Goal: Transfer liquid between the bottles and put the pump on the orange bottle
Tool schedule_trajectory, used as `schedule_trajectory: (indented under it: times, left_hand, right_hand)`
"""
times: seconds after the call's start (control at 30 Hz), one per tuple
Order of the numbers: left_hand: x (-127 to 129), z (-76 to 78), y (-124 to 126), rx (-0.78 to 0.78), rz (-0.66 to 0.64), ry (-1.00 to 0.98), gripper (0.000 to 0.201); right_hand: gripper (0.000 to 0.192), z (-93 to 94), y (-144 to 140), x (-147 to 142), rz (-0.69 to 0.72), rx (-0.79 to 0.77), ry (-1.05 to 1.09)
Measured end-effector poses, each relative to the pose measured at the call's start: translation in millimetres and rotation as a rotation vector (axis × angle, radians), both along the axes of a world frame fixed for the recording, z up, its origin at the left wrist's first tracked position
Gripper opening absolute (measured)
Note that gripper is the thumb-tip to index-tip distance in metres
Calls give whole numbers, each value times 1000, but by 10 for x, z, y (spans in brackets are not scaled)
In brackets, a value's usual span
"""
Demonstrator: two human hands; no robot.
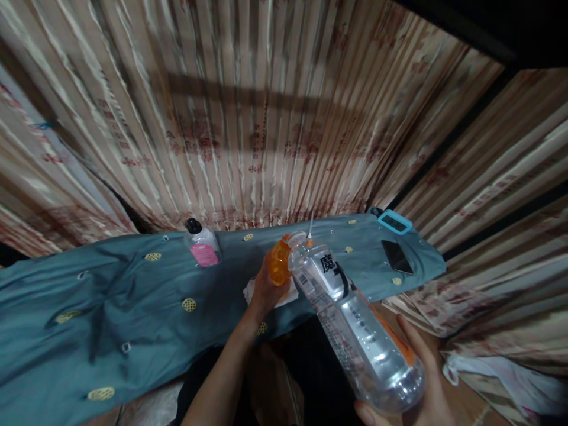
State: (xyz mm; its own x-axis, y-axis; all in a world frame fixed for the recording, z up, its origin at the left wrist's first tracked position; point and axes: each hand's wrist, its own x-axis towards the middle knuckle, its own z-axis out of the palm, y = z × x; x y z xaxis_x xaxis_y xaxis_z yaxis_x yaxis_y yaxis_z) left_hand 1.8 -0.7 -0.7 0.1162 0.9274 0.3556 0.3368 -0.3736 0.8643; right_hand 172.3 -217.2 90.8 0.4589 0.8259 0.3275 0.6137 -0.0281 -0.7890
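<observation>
My left hand [265, 290] is wrapped round a small orange see-through bottle [280, 263]. In my right hand [421, 378] is the base end of a large clear plastic bottle [355, 325] with dark print and an orange label part. This big bottle is tilted, its neck down and leftward, right by the top of the orange bottle; whether the two touch, I cannot tell. Behind its neck stands a thin white tube on an orange cap-like piece [309, 241]. White tissue or cloth [288, 296] lies beneath my left hand.
A clear bottle [203, 245] with a black cap and pink label stands left on the green patterned cloth [164, 290]. At the right end lie a blue-framed device [394, 222] and a dark phone [397, 256]. Striped curtains [248, 118] hang behind; a white bag [501, 378] lies low right.
</observation>
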Motion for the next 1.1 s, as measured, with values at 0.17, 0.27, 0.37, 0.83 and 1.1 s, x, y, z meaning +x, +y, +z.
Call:
schedule_trajectory:
  times: [0.17,0.27,0.37,0.83,1.1]
  left_hand:
    - [-3,-47,21,42,-14,-34,74]
    - [2,-64,32,58,-9,-36,75]
    - [6,-74,34,41,-12,-39,75]
    - [-2,-93,33,77,18,-20,72]
    - [2,-22,1,67,-7,-22,70]
  right_hand:
    - [105,-28,18,36,7,50,-8]
    - [105,-29,20,24,11,59,47]
    - [107,-37,17,26,21,60,63]
    - [118,-58,-2,33,52,-12,227]
    - [116,-42,-24,58,72,-69,231]
